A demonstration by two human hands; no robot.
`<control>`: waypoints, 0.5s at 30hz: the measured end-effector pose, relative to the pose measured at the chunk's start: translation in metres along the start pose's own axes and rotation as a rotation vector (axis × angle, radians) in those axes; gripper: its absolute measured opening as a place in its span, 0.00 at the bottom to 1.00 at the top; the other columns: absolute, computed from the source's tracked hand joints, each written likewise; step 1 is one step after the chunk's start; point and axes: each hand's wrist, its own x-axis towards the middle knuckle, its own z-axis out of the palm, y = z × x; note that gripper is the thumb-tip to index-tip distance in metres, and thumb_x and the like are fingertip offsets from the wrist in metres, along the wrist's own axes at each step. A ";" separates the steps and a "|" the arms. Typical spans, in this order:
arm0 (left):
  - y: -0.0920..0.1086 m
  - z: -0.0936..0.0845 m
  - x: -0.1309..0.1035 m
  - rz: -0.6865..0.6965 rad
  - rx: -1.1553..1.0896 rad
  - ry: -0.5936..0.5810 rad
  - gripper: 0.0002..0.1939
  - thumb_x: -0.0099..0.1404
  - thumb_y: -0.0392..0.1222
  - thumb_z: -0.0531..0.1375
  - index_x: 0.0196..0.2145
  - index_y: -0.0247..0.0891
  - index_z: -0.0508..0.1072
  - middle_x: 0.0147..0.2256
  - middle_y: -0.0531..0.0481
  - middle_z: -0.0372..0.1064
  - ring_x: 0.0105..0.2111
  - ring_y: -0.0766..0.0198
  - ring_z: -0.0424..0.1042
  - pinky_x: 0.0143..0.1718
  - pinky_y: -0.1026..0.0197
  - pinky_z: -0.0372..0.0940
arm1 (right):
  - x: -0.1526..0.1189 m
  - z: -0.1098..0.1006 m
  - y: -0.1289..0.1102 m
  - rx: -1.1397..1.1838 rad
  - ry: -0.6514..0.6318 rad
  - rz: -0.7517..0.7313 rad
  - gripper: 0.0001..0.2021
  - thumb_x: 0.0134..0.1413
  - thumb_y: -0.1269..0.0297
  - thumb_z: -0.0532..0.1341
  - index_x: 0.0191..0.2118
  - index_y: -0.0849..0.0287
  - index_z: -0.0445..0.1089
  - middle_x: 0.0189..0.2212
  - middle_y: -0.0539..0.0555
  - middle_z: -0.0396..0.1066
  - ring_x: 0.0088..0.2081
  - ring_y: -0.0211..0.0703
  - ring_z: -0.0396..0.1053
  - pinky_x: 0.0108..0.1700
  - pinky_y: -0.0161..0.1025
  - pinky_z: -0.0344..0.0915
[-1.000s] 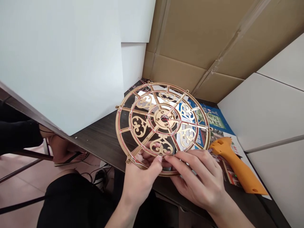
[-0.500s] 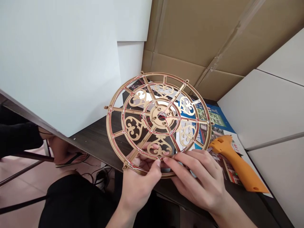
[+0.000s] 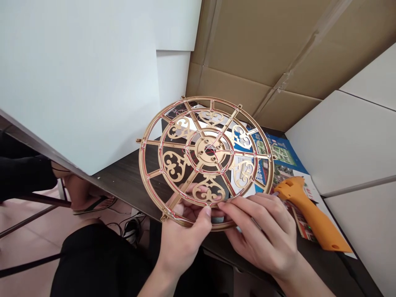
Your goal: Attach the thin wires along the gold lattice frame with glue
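A gold, wheel-shaped openwork frame (image 3: 200, 150) is tilted toward me above the dark tabletop, with thin red and white wires running along its rings and spokes. My left hand (image 3: 185, 231) grips its near rim, thumb on top of the inner ring and fingers underneath. At the near right edge, my right hand (image 3: 262, 231) is closed, its fingertips pressed to the inner ring where the wires lie. Whether those fingertips pinch a wire or only the ring is hidden.
An orange glue gun (image 3: 312, 214) lies to the right on printed sheets (image 3: 283, 150). White panels (image 3: 77, 82) stand at left, more at right, cardboard (image 3: 256, 49) behind. Loose wires (image 3: 177, 110) lie beyond the wheel. Another person's foot (image 3: 93, 202) shows at lower left.
The wheel frame has tipped slightly, its far edge a little lower in view. My right fingertips have shifted slightly to the right along the ring; my left hand keeps its grip.
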 end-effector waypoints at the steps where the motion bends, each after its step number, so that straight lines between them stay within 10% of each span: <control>1: 0.000 0.001 0.000 -0.008 -0.005 0.002 0.12 0.67 0.36 0.66 0.47 0.42 0.72 0.43 0.49 0.82 0.43 0.57 0.83 0.39 0.62 0.80 | 0.000 0.000 0.000 -0.002 -0.002 0.005 0.09 0.58 0.77 0.63 0.44 0.65 0.76 0.37 0.57 0.78 0.40 0.46 0.68 0.45 0.46 0.67; 15: 0.006 0.007 0.001 -0.055 -0.011 0.055 0.10 0.65 0.38 0.66 0.43 0.39 0.73 0.39 0.46 0.82 0.38 0.55 0.83 0.37 0.59 0.80 | 0.006 -0.001 -0.002 0.022 -0.018 0.039 0.10 0.58 0.77 0.63 0.44 0.64 0.76 0.37 0.57 0.77 0.41 0.46 0.68 0.45 0.45 0.67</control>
